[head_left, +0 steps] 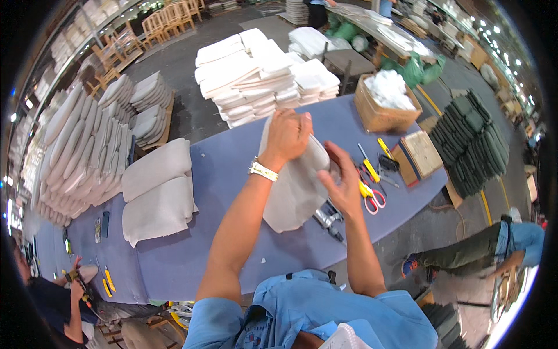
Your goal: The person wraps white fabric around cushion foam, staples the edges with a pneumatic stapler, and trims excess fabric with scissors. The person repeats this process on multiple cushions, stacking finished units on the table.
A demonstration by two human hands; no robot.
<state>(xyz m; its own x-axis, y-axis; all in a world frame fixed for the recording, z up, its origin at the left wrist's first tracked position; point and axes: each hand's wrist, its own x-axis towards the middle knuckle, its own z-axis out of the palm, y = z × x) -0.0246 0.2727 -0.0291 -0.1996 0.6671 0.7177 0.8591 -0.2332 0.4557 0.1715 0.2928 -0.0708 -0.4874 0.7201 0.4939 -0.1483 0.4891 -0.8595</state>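
A light grey fabric-covered seat cushion [293, 195] is held tilted up over the blue-covered table in front of me. My left hand [286, 135], with a watch on its wrist, has its fingers curled over the cushion's top edge. At the cushion's right edge is my right hand [344, 177], its thumb and fingers spread apart, the palm facing the cushion. Beneath my right wrist lies a metal air tool [328, 220], partly covered by the hand and cushion. Red-and-white-handled scissors [374, 200] rest just right of that hand.
Two grey cushions [160, 198] lie on the blue table [226, 262] at left, beside tall cushion stacks [81, 151]. White pads [250, 75] are piled beyond it. A carton of white stuffing [381, 113], a yellow cutter [385, 148] and a box [419, 156] stand right. Co-workers are either side.
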